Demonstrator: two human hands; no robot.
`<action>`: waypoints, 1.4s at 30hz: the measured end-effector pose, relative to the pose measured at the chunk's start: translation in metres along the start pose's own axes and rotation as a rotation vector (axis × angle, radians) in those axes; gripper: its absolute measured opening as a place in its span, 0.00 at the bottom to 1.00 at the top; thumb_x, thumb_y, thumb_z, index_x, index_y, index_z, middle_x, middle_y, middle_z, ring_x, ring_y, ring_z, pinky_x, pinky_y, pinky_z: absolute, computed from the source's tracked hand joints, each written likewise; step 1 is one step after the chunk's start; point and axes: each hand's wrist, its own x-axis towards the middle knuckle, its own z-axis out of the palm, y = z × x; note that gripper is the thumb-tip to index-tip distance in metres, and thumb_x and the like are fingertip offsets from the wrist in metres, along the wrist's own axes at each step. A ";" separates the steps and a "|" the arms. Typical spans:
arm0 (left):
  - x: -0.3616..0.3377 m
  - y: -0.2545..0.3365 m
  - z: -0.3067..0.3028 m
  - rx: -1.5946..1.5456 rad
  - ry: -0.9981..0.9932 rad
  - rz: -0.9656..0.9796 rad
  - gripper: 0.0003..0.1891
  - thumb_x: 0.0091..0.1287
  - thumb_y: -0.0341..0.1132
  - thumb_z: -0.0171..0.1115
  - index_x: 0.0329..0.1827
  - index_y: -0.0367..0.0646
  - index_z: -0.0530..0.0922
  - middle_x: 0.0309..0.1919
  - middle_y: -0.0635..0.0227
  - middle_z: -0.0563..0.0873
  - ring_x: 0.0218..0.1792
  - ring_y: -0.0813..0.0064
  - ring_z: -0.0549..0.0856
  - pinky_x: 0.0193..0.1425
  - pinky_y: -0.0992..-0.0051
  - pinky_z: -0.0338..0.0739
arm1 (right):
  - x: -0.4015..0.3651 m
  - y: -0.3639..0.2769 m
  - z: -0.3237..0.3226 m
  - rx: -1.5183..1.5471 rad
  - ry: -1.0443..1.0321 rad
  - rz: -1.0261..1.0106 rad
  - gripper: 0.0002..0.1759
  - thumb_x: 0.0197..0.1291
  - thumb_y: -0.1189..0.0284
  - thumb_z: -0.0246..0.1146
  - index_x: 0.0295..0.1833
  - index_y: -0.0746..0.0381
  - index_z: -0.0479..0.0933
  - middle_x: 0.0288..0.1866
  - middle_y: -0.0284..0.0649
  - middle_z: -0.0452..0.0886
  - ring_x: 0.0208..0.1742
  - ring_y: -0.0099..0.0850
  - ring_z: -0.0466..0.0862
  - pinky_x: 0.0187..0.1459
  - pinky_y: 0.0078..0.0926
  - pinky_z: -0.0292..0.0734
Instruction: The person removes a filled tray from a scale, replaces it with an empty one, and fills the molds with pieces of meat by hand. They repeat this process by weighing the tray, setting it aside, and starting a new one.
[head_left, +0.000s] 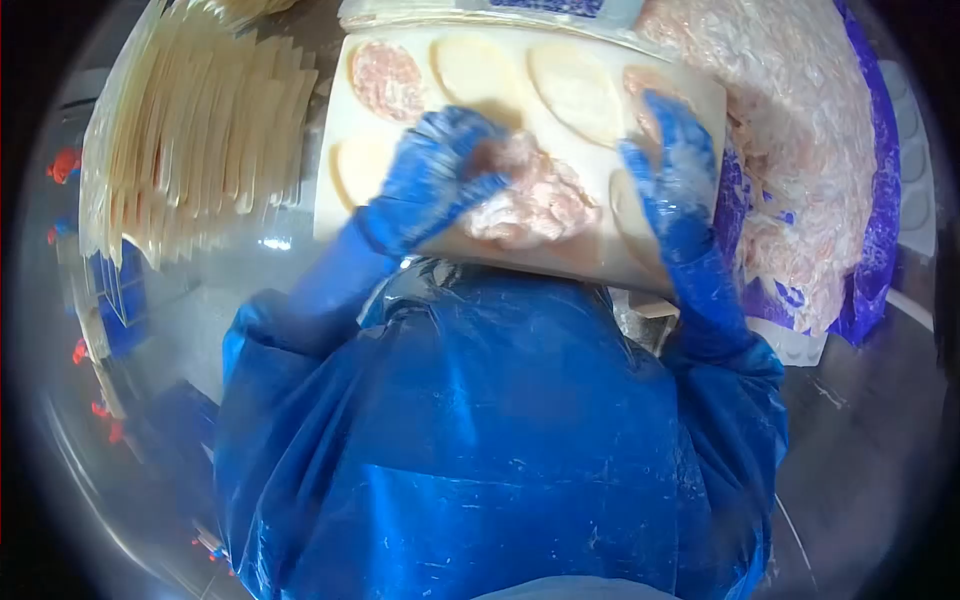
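A white mould board (520, 45) with several oval hollows lies in front of me. Pale pink minced meat (545, 205) sits as a loose lump over its near middle. My left hand (430, 175), in a blue glove, curls its fingers and thumb around the left side of this lump. Flat minced meat (387, 82) fills the oval at the far left. My right hand (675, 170), also gloved, is over the right end of the board, thumb and fingers apart. Its fingertips are at the far right oval, where some meat shows; the palm side is hidden.
A big heap of minced meat (800, 120) lies at the right on purple plastic film (872, 210). Many thin pale sheets (200, 130) stand stacked on the left. Another white mould (912, 160) is at the far right. A metal table (275, 245) lies beneath.
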 end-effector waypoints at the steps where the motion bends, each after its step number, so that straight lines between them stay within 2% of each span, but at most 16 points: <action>1: -0.008 -0.003 0.005 0.266 -0.029 0.080 0.12 0.63 0.32 0.70 0.49 0.44 0.81 0.51 0.60 0.82 0.55 0.62 0.80 0.62 0.63 0.76 | 0.004 -0.022 0.005 0.340 0.042 -0.019 0.29 0.65 0.55 0.61 0.67 0.57 0.73 0.65 0.48 0.75 0.67 0.47 0.73 0.68 0.44 0.66; 7: -0.025 -0.035 -0.010 0.004 0.002 0.109 0.14 0.58 0.34 0.71 0.47 0.46 0.83 0.46 0.56 0.83 0.47 0.53 0.81 0.52 0.59 0.78 | 0.006 -0.075 0.043 0.336 -0.248 -0.140 0.15 0.62 0.64 0.68 0.49 0.60 0.78 0.43 0.42 0.82 0.45 0.37 0.82 0.51 0.38 0.77; 9: -0.024 -0.021 -0.013 0.038 0.068 0.090 0.16 0.62 0.36 0.70 0.53 0.46 0.82 0.48 0.58 0.84 0.51 0.54 0.81 0.56 0.60 0.78 | 0.001 -0.058 0.038 1.061 -0.461 0.196 0.12 0.68 0.65 0.62 0.51 0.60 0.78 0.41 0.38 0.82 0.46 0.32 0.82 0.49 0.34 0.79; 11: -0.009 0.003 -0.010 -0.003 -0.062 0.086 0.22 0.65 0.34 0.70 0.62 0.43 0.78 0.57 0.61 0.81 0.58 0.63 0.80 0.68 0.68 0.74 | 0.002 -0.059 0.031 1.124 -0.433 0.136 0.10 0.73 0.66 0.56 0.51 0.60 0.77 0.41 0.35 0.81 0.48 0.26 0.81 0.48 0.28 0.79; 13: 0.008 0.006 0.005 -0.103 -0.205 0.065 0.24 0.65 0.36 0.71 0.63 0.42 0.76 0.60 0.63 0.80 0.61 0.67 0.78 0.69 0.70 0.73 | 0.002 -0.067 0.031 1.843 -0.332 0.718 0.09 0.75 0.69 0.55 0.51 0.61 0.76 0.40 0.35 0.80 0.47 0.24 0.79 0.51 0.26 0.78; 14: 0.015 0.004 0.014 -0.520 -0.327 -0.027 0.25 0.65 0.35 0.71 0.64 0.42 0.76 0.60 0.64 0.80 0.60 0.69 0.78 0.69 0.69 0.73 | 0.005 -0.059 0.029 1.839 -0.329 0.716 0.09 0.75 0.69 0.55 0.51 0.61 0.76 0.40 0.35 0.80 0.47 0.24 0.79 0.51 0.26 0.78; 15: 0.021 0.004 0.019 -0.937 -0.451 -0.120 0.25 0.64 0.34 0.72 0.64 0.41 0.76 0.59 0.65 0.81 0.59 0.71 0.78 0.69 0.69 0.73 | 0.009 -0.045 0.025 1.791 -0.296 0.610 0.09 0.75 0.69 0.54 0.51 0.62 0.76 0.41 0.35 0.80 0.48 0.23 0.77 0.52 0.25 0.76; 19: 0.038 0.014 0.037 -0.825 -0.544 -0.274 0.24 0.67 0.27 0.68 0.65 0.35 0.74 0.55 0.69 0.81 0.53 0.79 0.79 0.62 0.73 0.77 | 0.026 -0.033 -0.008 1.212 -0.251 0.119 0.11 0.77 0.68 0.53 0.51 0.64 0.76 0.44 0.36 0.80 0.49 0.23 0.76 0.55 0.25 0.73; 21: 0.042 0.029 0.037 -0.713 -0.503 -0.248 0.22 0.70 0.28 0.64 0.66 0.36 0.72 0.55 0.67 0.81 0.53 0.79 0.80 0.58 0.72 0.79 | 0.041 -0.035 -0.022 1.255 -0.226 0.353 0.09 0.76 0.69 0.55 0.50 0.64 0.76 0.44 0.36 0.79 0.48 0.24 0.76 0.56 0.24 0.72; 25: 0.033 0.009 0.036 -1.172 -0.254 -0.358 0.29 0.73 0.33 0.61 0.74 0.37 0.62 0.57 0.58 0.81 0.53 0.71 0.83 0.57 0.68 0.81 | 0.079 0.010 -0.003 1.060 0.153 0.081 0.13 0.74 0.70 0.57 0.58 0.63 0.76 0.52 0.36 0.80 0.55 0.24 0.76 0.61 0.25 0.70; 29: 0.032 0.000 0.016 -0.556 -0.159 -0.178 0.24 0.75 0.35 0.59 0.70 0.38 0.69 0.61 0.57 0.81 0.53 0.70 0.83 0.58 0.67 0.81 | 0.055 -0.016 -0.027 0.721 0.260 0.192 0.14 0.74 0.69 0.57 0.59 0.63 0.76 0.51 0.38 0.82 0.54 0.25 0.77 0.62 0.24 0.70; 31: 0.056 -0.012 0.014 0.068 0.011 0.268 0.23 0.74 0.32 0.59 0.71 0.40 0.70 0.60 0.60 0.82 0.56 0.70 0.84 0.60 0.69 0.80 | 0.032 -0.012 0.025 0.887 0.174 0.181 0.21 0.73 0.66 0.56 0.67 0.62 0.72 0.62 0.44 0.79 0.63 0.31 0.76 0.69 0.31 0.66; 33: 0.072 -0.037 0.030 -0.317 -0.269 0.033 0.23 0.73 0.32 0.56 0.72 0.46 0.70 0.65 0.60 0.80 0.64 0.68 0.80 0.70 0.67 0.72 | 0.010 -0.021 0.040 -0.108 -0.039 -0.293 0.26 0.72 0.63 0.55 0.71 0.61 0.69 0.69 0.48 0.73 0.68 0.40 0.73 0.73 0.41 0.62; 35: 0.079 -0.045 0.028 0.712 -0.142 0.543 0.23 0.74 0.36 0.53 0.72 0.48 0.70 0.71 0.61 0.74 0.73 0.65 0.71 0.79 0.62 0.58 | -0.003 -0.017 0.031 -0.087 -0.147 -0.247 0.29 0.70 0.60 0.55 0.73 0.59 0.66 0.72 0.45 0.70 0.71 0.41 0.69 0.75 0.41 0.58; 36: 0.081 -0.045 0.025 0.820 -0.207 0.460 0.25 0.74 0.40 0.51 0.73 0.46 0.69 0.75 0.61 0.69 0.77 0.64 0.63 0.83 0.61 0.48 | -0.009 -0.017 0.027 -0.065 -0.255 -0.187 0.32 0.69 0.58 0.56 0.75 0.58 0.64 0.75 0.42 0.68 0.75 0.42 0.65 0.77 0.42 0.54; 42: 0.068 -0.040 0.055 0.537 -0.164 0.494 0.28 0.72 0.44 0.55 0.73 0.39 0.69 0.73 0.54 0.70 0.74 0.55 0.67 0.80 0.59 0.54 | 0.016 -0.029 0.004 0.011 -0.296 -0.027 0.31 0.69 0.60 0.57 0.75 0.60 0.65 0.73 0.45 0.70 0.73 0.42 0.69 0.76 0.42 0.58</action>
